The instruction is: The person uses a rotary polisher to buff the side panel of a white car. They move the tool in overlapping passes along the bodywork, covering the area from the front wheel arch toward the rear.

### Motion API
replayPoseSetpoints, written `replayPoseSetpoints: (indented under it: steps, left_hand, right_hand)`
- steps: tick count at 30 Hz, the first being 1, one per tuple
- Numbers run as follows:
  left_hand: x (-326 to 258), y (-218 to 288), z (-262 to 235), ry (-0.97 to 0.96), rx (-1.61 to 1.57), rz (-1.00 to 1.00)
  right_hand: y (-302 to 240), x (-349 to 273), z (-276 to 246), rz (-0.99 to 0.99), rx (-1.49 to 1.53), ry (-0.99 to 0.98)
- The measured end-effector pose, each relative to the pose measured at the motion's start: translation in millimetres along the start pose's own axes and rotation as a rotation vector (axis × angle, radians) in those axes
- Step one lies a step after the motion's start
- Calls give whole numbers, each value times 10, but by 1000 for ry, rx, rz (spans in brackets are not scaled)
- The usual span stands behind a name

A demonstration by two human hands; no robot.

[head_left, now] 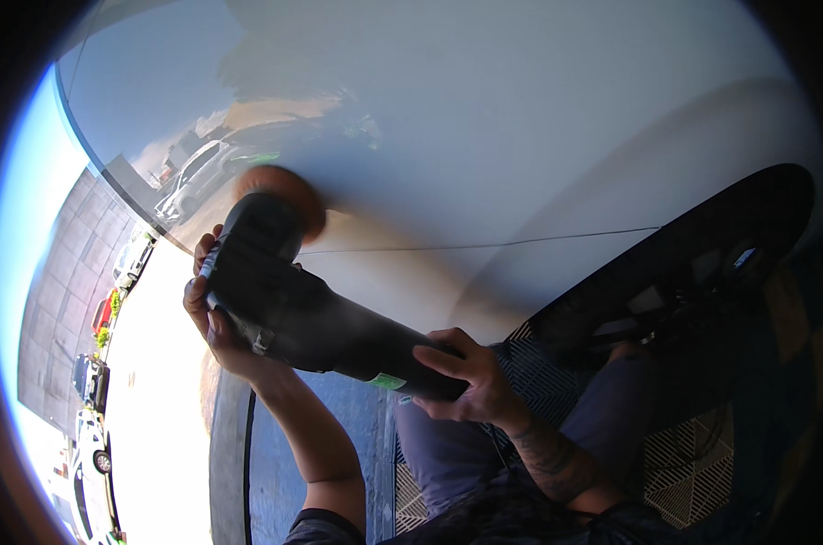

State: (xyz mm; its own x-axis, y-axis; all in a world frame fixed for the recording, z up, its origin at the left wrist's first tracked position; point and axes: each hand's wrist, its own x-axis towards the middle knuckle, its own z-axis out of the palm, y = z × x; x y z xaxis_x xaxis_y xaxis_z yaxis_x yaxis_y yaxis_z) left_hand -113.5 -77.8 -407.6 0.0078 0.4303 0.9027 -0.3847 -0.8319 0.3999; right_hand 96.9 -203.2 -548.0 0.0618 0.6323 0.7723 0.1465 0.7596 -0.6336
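A black car polisher slants across the middle of the view, its orange round pad at or against a glossy pale car panel. My left hand is wrapped round the outer side of the polisher's head, fingers curled over it. The rear end of the body lies in the grip of my right hand, close to a green label. Whether the pad is spinning cannot be told from this one picture. Shadow falls on the panel beside the pad.
A dark car wheel stands at the right below the panel. My knees are bent above slatted floor tiles, with a blue floor strip beside them. Outside at the left, parked cars line a bright driveway before a grey building.
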Motion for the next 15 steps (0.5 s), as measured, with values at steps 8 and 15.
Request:
replayPoseSetpoints:
  steps: [8,15]
  left_hand:
    - [3,47,366,-2,-69,-7]
    - [13,85,721,88,-130,-117]
  right_hand:
    - [-139,-83,-238,17,38,26]
    - [-297,-163,-492,35,37,45]
